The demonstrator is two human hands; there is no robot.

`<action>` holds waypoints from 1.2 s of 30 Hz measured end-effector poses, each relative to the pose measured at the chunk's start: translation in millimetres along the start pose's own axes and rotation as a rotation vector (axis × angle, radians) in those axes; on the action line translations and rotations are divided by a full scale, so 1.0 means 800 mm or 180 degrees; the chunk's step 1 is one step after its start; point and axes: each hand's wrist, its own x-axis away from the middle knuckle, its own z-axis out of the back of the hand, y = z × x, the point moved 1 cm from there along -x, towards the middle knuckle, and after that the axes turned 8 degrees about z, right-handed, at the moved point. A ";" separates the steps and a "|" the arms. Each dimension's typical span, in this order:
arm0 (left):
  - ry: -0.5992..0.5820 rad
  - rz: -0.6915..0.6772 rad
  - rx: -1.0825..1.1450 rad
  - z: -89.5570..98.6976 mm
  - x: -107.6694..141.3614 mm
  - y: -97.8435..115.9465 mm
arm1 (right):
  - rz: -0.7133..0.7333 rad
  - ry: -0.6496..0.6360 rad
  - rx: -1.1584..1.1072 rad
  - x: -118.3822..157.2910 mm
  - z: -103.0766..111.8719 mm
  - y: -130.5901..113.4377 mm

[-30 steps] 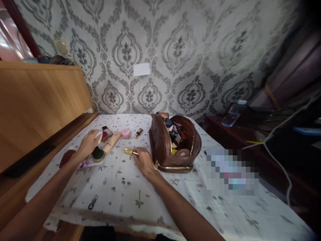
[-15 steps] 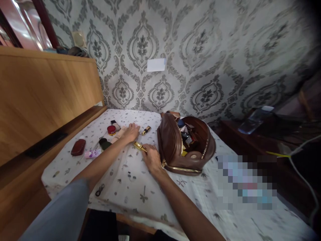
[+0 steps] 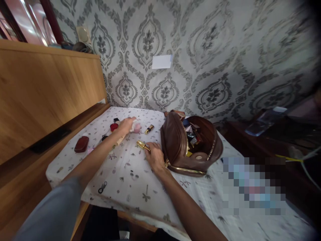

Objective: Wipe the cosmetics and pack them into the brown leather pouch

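Step looks like two-handed handling. Left hand (image 3: 125,126) pinches white piece (image 3: 133,125) beside pink pot (image 3: 137,128); right hand (image 3: 155,157) closed round gold tube (image 3: 142,145), left of brown bag (image 3: 173,137). Next move calls for clearing the pot.

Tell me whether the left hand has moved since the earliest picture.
Yes: the left hand has moved right, closer to the brown bag, and is now right of the red jar.

Gold cylindrical tube (image 3: 141,145): slanted, held in right fingers (image 3: 152,147).
Round pink item (image 3: 137,127): on table (image 3: 120,177).
Small white item (image 3: 133,128): at left fingers (image 3: 130,121), beside pink, blurred.
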 end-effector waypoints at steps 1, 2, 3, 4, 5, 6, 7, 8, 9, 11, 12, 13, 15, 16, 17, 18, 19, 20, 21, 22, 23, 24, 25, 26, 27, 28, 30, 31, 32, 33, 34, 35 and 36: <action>0.0051 0.0163 -0.0128 0.010 0.000 -0.014 | 0.0013 0.0035 -0.0022 0.000 -0.001 0.001; 0.0090 0.0336 -0.0263 0.019 0.001 -0.028 | 0.0024 0.0074 -0.0045 0.000 -0.001 0.002; 0.0082 0.0500 -0.0396 0.026 0.002 -0.042 | 0.0031 0.0121 -0.0067 0.000 -0.002 0.002; 0.0017 0.0636 -0.0513 0.030 0.004 -0.054 | 0.0044 0.0175 -0.0085 0.000 -0.003 0.002; -0.0083 0.0735 -0.0608 0.032 0.007 -0.066 | 0.0065 0.0236 -0.0099 0.000 -0.003 0.002; -0.0195 0.0810 -0.0678 0.032 0.010 -0.075 | 0.0093 0.0299 -0.0110 0.000 -0.004 0.002; -0.0299 0.0854 -0.0729 0.031 0.012 -0.081 | 0.0127 0.0360 -0.0125 0.000 -0.004 0.001; -0.0381 0.0864 -0.0766 0.028 0.015 -0.086 | 0.0166 0.0416 -0.0148 0.000 -0.004 -0.001; -0.0433 0.0843 -0.0793 0.026 0.018 -0.088 | 0.0207 0.0465 -0.0181 0.001 -0.003 -0.003; -0.0483 0.0751 -0.0844 0.024 0.023 -0.088 | 0.0299 0.0530 -0.0273 0.002 0.000 -0.006; -0.0487 0.0705 -0.0873 0.024 0.025 -0.088 | 0.0356 0.0551 -0.0330 0.003 0.001 -0.008; -0.0487 0.0665 -0.0901 0.025 0.027 -0.087 | 0.0420 0.0569 -0.0394 0.004 0.003 -0.010; -0.0426 0.0570 -0.0942 0.030 0.033 -0.084 | 0.0574 0.0588 -0.0569 0.006 0.006 -0.014; -0.0335 0.0533 -0.0960 0.034 0.037 -0.081 | 0.0652 0.0591 -0.0697 0.007 0.008 -0.016; -0.0088 0.0467 -0.0940 0.038 0.043 -0.077 | 0.0707 0.0591 -0.0854 0.008 0.008 -0.018; 0.0118 0.0334 -0.0821 0.042 0.050 -0.070 | 0.0735 0.0580 -0.1035 0.008 0.007 -0.020; 0.0263 0.0149 -0.0612 0.045 0.061 -0.061 | 0.0734 0.0556 -0.1221 0.008 0.006 -0.022; 0.0337 -0.0061 -0.0353 0.046 0.073 -0.049 | 0.0714 0.0522 -0.1393 0.008 0.004 -0.024; 0.0321 -0.0318 -0.0074 0.045 0.088 -0.035 | 0.0683 0.0489 -0.1527 0.008 0.002 -0.026; 0.0230 -0.0616 0.0198 0.041 0.104 -0.020 | 0.0667 0.0455 -0.1610 0.009 -0.001 -0.028; 0.0154 -0.0849 0.0388 0.035 0.121 -0.006 | 0.0670 0.0424 -0.1635 0.009 -0.004 -0.030; 0.0168 -0.0992 0.0484 0.026 0.138 0.008 | 0.0690 0.0395 -0.1608 0.009 -0.007 -0.031; 0.0132 -0.1070 0.0488 0.015 0.152 0.018 | 0.0725 0.0356 -0.1545 0.009 -0.010 -0.031; 0.0068 -0.1059 0.0467 0.003 0.165 0.026 | 0.0772 0.0304 -0.1466 0.009 -0.012 -0.031; 0.0037 -0.1041 0.0438 -0.008 0.174 0.030 | 0.0821 0.0246 -0.1388 0.009 -0.014 -0.030; 0.0039 -0.1002 0.0394 -0.018 0.181 0.032 | 0.0864 0.0187 -0.1328 0.009 -0.016 -0.029; 0.0095 -0.0930 0.0299 -0.031 0.189 0.031 | 0.0927 0.0109 -0.1307 0.008 -0.018 -0.026; 0.0128 -0.0911 0.0248 -0.033 0.190 0.030 | 0.0934 0.0098 -0.1341 0.007 -0.019 -0.024; 0.0142 -0.0903 0.0186 -0.033 0.190 0.030 | 0.0925 0.0090 -0.1383 0.007 -0.020 -0.023; 0.0129 -0.0899 0.0107 -0.031 0.190 0.031 | 0.0908 0.0078 -0.1421 0.006 -0.020 -0.023; 0.0093 -0.0890 0.0005 -0.028 0.189 0.033 | 0.0893 0.0067 -0.1453 0.006 -0.020 -0.022; 0.0033 -0.0871 -0.0115 -0.025 0.188 0.035 | 0.0883 0.0073 -0.1482 0.005 -0.020 -0.022; -0.0036 -0.0839 -0.0234 -0.023 0.186 0.038 | 0.0882 0.0087 -0.1511 0.005 -0.020 -0.023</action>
